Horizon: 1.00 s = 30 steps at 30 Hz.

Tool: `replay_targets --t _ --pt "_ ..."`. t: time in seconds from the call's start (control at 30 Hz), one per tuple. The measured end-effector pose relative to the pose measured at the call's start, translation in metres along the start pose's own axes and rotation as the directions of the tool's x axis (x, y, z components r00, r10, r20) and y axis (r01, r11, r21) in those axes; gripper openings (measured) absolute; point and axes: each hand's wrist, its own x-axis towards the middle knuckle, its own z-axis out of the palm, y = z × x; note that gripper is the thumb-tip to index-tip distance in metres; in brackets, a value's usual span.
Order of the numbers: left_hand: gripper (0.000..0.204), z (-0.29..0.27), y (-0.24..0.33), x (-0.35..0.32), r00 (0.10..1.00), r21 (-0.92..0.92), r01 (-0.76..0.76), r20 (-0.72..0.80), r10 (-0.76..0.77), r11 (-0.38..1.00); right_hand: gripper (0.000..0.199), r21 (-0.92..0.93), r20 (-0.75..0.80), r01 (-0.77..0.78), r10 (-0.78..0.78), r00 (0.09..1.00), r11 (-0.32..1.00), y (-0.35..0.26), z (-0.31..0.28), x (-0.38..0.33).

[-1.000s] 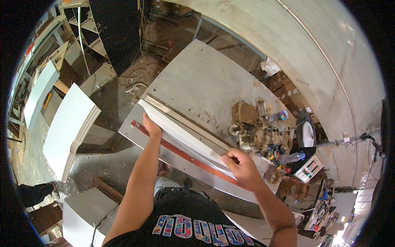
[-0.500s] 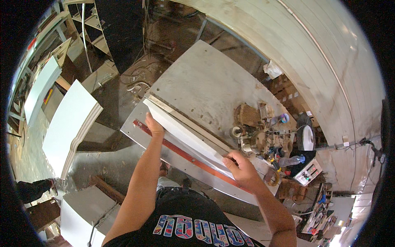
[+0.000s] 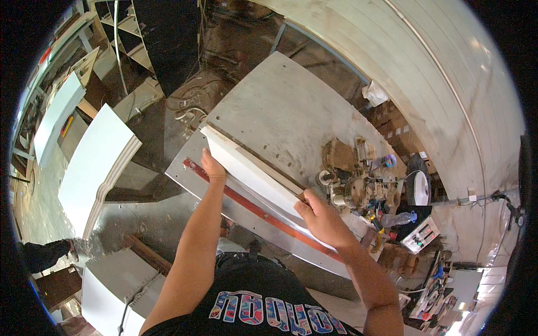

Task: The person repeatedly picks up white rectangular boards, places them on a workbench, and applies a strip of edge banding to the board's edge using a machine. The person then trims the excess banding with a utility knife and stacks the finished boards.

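1. Two hands hold one long white panel [image 3: 255, 176], one near each end, which likely keeps it steady and level
2. The right hand [image 3: 324, 219] grips the panel's near end, fingers curled over its upper edge
3. The left hand [image 3: 213, 167] clasps the far end, fingers wrapped around the edge
4. The panel lies along the grey tabletop [image 3: 291, 112], above one red strip [image 3: 252, 204] on the metal ledge
5. One edge-banding unit [image 3: 358, 187] sits just beyond the right hand
6. One stack of white boards [image 3: 95, 168] lies well apart on the left

The right hand [image 3: 319, 218] hides the white panel's [image 3: 252, 173] near end; machine parts [image 3: 358, 190] too small
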Motion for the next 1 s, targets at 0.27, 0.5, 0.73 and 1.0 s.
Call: replay_targets --t 0.27,0.5,0.73,1.0 --pt "0.058 -0.006 -0.002 0.007 0.986 -0.161 0.108 0.147 -0.085 0.981 0.034 -0.031 0.054 -0.121 0.122 0.991 0.992 -0.001 -0.011 -0.024" --pt "0.058 -0.006 -0.006 0.004 0.999 0.060 0.005 0.042 -0.007 0.998 0.028 0.023 -0.010 -0.043 0.044 0.999 0.999 0.015 -0.019 -0.047" --pt "0.056 -0.007 -0.005 0.005 0.995 -0.042 0.013 0.097 -0.009 0.999 0.024 0.067 0.041 -0.038 0.035 0.999 0.997 0.014 -0.013 -0.035" --pt "0.055 -0.009 -0.015 0.007 0.997 -0.060 0.006 0.082 -0.001 0.998 0.021 0.042 0.021 0.019 -0.020 1.000 0.999 0.010 -0.007 -0.026"
